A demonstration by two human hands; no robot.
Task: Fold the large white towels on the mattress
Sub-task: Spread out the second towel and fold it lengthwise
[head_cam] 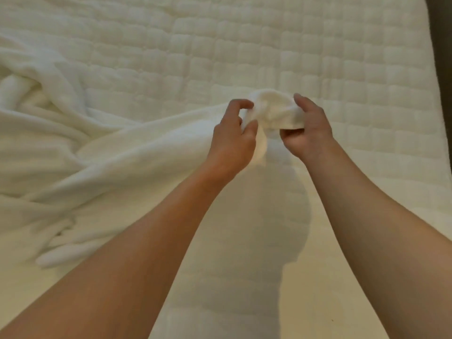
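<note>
A large white terry towel [110, 152] lies crumpled across the left half of a quilted cream mattress [318, 57], its body bunched in long twisted folds that run from the far left edge in toward the middle. Both of the person's bare arms reach forward over the mattress, and both hands meet at one end of the towel, which is lifted clear of the surface in a small rounded bunch. The left hand [232, 138] pinches the fabric between thumb and curled fingers, while the right hand [308, 130] grips the same bunch just beside it, its fingers curved over the top and the thumb underneath. Judging by how things lie, the folding itself has hardly begun: no flat fold or neat edge shows anywhere, and the person seems to be hunting for a corner or hem to spread the towel out. Everything is left to do, namely opening the cloth flat, folding it and setting it aside. Whether more towels lie within the heap at the left cannot be told.
</note>
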